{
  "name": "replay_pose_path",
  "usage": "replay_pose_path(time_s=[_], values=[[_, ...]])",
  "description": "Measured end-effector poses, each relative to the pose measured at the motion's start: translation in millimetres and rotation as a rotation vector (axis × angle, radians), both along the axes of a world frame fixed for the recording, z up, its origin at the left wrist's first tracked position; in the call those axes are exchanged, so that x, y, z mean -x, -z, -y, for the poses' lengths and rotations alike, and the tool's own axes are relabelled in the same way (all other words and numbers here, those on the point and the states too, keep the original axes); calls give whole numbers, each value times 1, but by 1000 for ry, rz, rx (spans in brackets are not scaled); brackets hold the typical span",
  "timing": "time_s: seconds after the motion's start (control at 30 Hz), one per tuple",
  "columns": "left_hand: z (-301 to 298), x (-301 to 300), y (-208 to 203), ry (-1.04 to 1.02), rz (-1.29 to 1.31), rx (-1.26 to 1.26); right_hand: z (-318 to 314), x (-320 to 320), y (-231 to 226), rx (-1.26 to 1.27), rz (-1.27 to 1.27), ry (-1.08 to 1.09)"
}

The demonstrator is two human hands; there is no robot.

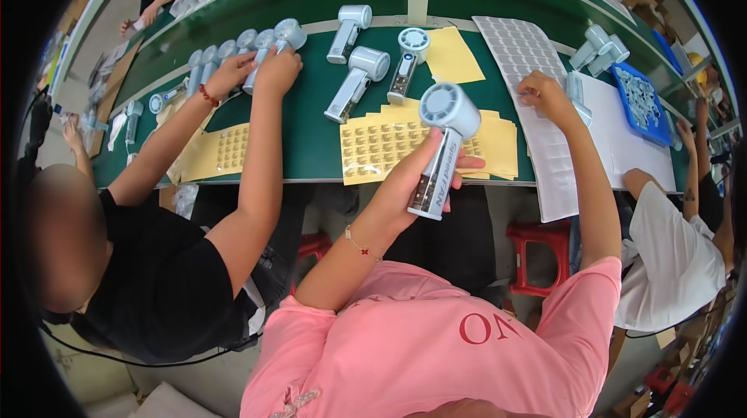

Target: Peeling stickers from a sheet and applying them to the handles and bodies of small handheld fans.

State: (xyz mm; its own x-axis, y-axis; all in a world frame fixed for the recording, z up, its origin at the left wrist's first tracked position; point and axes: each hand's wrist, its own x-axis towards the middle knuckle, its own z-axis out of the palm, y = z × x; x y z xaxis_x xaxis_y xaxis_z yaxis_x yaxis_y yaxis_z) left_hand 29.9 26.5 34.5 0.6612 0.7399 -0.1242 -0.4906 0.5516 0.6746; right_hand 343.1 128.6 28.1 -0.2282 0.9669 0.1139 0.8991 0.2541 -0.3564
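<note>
My left hand [406,177] is wrapped round the handle of a pale blue handheld fan [450,110]. The fan tilts over the table's front edge, its round grille up and its clear-sided handle pointing down. Further right, my right hand [545,96] is at a large white sheet of labels [523,48], its fingers curled and pressed together; whatever is between them is too small to make out. Below the fan lie yellow sheets of small stickers [381,145]. Beyond them rest more fans, one with its grille up [412,40] and another lying tilted [358,79].
To my left, a co-worker's hands [276,72] touch a row of fans [226,50]. At the right are a blue tray of small parts [642,103], more fans [595,48] and another person in white. A red stool [538,251] stands under the green table [311,161].
</note>
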Motion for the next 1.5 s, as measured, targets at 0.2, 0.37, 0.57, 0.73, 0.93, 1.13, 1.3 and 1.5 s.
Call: replay_pose_path(time_s=[0.2, 0.37, 0.57, 0.73, 0.93, 1.13, 1.3, 1.5], values=[[-2, -11, 3, -272, -527, -463, 7, -2, 9, -106, -57, -48], [-10, -7, -1, -167, -349, -314, 10, -5, 11, -153, -70, -54], [-8, -4, 7, -146, -300, -254, 9, -1, 7, -150, -44, -88], [8, -5, 24, -45, -517, -410, 12, 1, -1, -54, -43, -122], [8, -1, 28, 27, -563, -499, 9, 5, -7, -1, 14, -115], [-9, 15, 15, -89, -916, -647, 4, 3, -4, 8, 99, -134], [-59, 13, 29, -434, -987, -757, 16, -2, 5, -137, 28, -99], [-105, 18, 37, -493, -924, -588, 17, 3, 3, -239, 65, -143]])
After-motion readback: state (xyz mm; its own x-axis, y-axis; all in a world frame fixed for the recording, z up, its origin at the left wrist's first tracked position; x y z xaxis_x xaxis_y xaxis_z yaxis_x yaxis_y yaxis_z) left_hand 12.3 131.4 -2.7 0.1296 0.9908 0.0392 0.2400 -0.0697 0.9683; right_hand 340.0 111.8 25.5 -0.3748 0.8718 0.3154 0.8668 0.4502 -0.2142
